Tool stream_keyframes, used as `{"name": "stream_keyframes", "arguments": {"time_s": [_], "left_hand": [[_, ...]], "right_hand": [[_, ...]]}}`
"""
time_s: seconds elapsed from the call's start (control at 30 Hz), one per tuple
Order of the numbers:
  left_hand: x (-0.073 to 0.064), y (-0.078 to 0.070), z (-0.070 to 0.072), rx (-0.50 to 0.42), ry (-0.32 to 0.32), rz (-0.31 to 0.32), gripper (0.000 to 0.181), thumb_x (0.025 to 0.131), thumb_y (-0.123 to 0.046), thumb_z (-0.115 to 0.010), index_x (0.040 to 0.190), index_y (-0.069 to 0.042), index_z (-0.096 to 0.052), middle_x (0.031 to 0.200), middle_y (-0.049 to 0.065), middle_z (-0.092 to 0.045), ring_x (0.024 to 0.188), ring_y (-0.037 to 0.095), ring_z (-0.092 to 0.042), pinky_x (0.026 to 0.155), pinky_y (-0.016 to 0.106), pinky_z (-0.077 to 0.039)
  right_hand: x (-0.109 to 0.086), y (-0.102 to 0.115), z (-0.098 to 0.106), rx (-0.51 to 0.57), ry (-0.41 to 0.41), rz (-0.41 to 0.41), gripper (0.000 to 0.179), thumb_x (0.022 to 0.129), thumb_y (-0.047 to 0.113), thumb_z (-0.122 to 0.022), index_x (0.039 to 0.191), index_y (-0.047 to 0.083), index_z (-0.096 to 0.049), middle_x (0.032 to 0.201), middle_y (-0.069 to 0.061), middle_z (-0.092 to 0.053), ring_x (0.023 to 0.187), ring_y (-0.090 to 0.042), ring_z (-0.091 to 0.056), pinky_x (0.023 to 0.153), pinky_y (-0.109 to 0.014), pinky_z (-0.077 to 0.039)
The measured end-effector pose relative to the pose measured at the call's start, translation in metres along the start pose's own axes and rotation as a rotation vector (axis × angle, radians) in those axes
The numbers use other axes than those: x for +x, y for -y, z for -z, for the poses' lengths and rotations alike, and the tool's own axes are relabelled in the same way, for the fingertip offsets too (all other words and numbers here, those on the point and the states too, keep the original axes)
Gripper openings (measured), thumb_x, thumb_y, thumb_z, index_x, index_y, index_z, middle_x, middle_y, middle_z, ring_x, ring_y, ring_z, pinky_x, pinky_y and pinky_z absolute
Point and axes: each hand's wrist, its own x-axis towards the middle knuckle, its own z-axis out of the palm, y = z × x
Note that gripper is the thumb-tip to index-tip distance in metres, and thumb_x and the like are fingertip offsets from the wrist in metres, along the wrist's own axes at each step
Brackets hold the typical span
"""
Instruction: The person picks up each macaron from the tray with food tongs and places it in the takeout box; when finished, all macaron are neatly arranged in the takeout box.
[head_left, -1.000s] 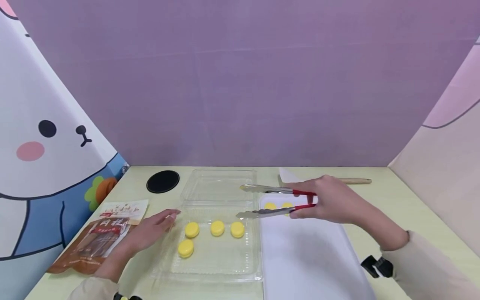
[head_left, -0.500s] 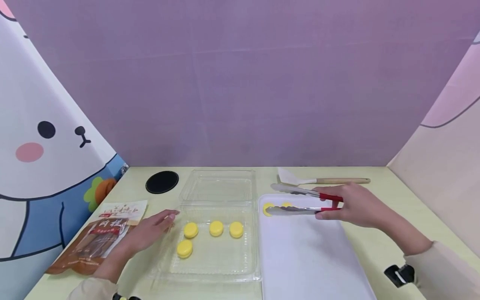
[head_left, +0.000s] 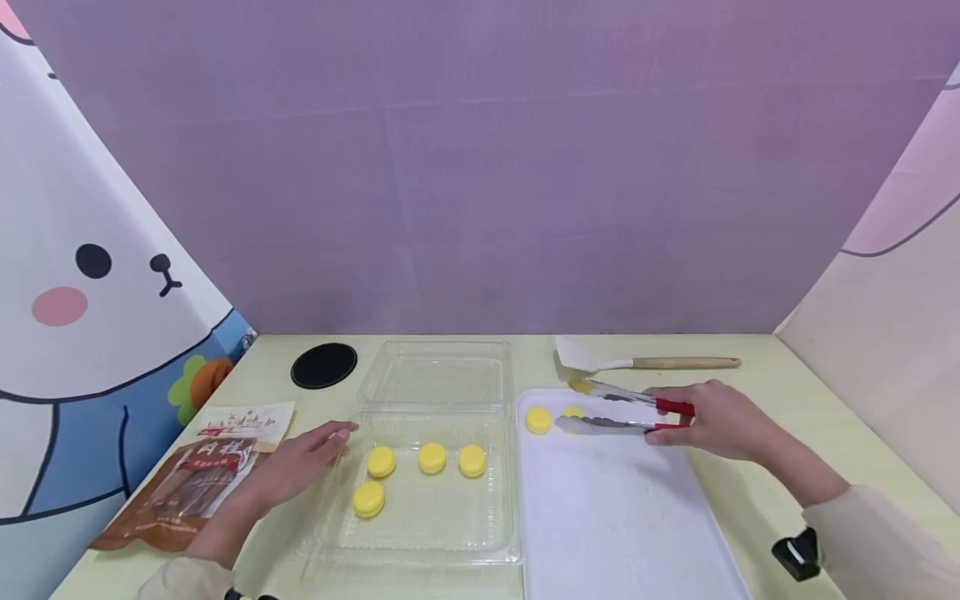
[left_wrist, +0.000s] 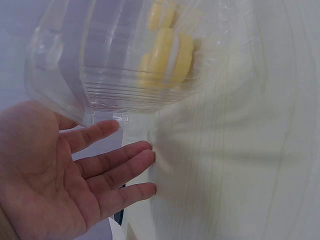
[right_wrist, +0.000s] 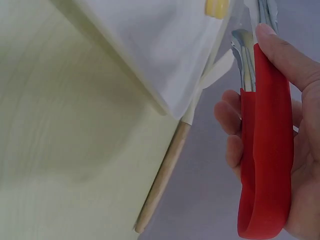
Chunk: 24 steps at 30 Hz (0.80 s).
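My right hand [head_left: 720, 421] grips a pair of metal tongs [head_left: 607, 426] by their red handles, clearly seen in the right wrist view [right_wrist: 272, 140]. The tong arms are spread, their tips around and overlapping a yellow macaron [head_left: 573, 412] at the back of the white tray [head_left: 622, 517]. A second macaron [head_left: 537, 420] sits left of it. My left hand [head_left: 296, 465] is beside the left edge of an open clear plastic container [head_left: 442, 525], fingers extended, thumb close to its wall [left_wrist: 105, 100]. Inside the container lie several yellow macarons [head_left: 432, 458].
A white spatula [head_left: 682, 362] with a wooden handle lies behind the tray. The container's lid [head_left: 442, 375] is folded back. A black round disc [head_left: 324, 366] lies at the back left, and a brown food packet [head_left: 195, 483] sits near my left forearm.
My right hand has moved right with the tongs, from over the container's edge to over the tray. The tong tips have come to the right-hand macaron there. The left hand stays put.
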Motion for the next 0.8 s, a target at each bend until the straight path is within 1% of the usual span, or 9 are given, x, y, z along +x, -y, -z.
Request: {"name": "stream_keyframes", "arguments": {"time_s": [0.13, 0.37, 0.47, 0.6, 0.8], "left_hand": [[0.000, 0.000, 0.000, 0.000, 0.002, -0.005, 0.056, 0.109, -0.045, -0.042, 0.148, -0.005, -0.050, 0.128, 0.023, -0.065, 0.114, 0.038, -0.064, 0.100, 0.063, -0.044], [0.000, 0.002, 0.000, -0.008, 0.000, -0.018, 0.055, 0.109, -0.044, -0.042, 0.147, -0.005, -0.051, 0.126, 0.022, -0.066, 0.114, 0.036, -0.065, 0.100, 0.062, -0.045], [0.000, 0.002, 0.000, -0.008, -0.001, -0.022, 0.055, 0.109, -0.043, -0.042, 0.147, -0.005, -0.051, 0.126, 0.022, -0.066, 0.114, 0.036, -0.065, 0.100, 0.062, -0.045], [-0.001, 0.002, -0.001, -0.007, -0.004, -0.026, 0.054, 0.110, -0.043, -0.042, 0.147, -0.005, -0.051, 0.127, 0.023, -0.065, 0.113, 0.037, -0.065, 0.100, 0.062, -0.044], [0.000, 0.001, -0.001, -0.011, -0.005, -0.025, 0.054, 0.110, -0.043, -0.042, 0.148, -0.005, -0.051, 0.129, 0.024, -0.064, 0.113, 0.037, -0.065, 0.100, 0.062, -0.044]], "right_hand": [[0.000, -0.004, -0.005, 0.008, 0.024, -0.017, 0.074, 0.078, 0.052, -0.084, 0.130, 0.001, -0.068, 0.075, 0.013, -0.061, 0.068, -0.008, -0.049, 0.060, -0.028, -0.041], [0.000, -0.008, -0.013, 0.004, 0.040, -0.022, 0.074, 0.078, 0.053, -0.084, 0.128, 0.000, -0.069, 0.081, 0.009, -0.070, 0.069, -0.007, -0.052, 0.062, -0.031, -0.044], [-0.002, -0.010, -0.017, 0.009, 0.036, -0.028, 0.074, 0.078, 0.053, -0.083, 0.128, 0.001, -0.070, 0.075, 0.011, -0.067, 0.067, -0.007, -0.050, 0.061, -0.029, -0.042], [-0.003, -0.012, -0.021, 0.018, 0.021, -0.034, 0.072, 0.079, 0.054, -0.083, 0.128, 0.003, -0.070, 0.066, 0.016, -0.057, 0.064, -0.006, -0.046, 0.058, -0.027, -0.038], [-0.004, -0.013, -0.024, 0.032, -0.006, -0.030, 0.069, 0.079, 0.052, -0.083, 0.126, 0.003, -0.072, 0.068, 0.017, -0.057, 0.065, -0.006, -0.046, 0.058, -0.027, -0.039]]}}
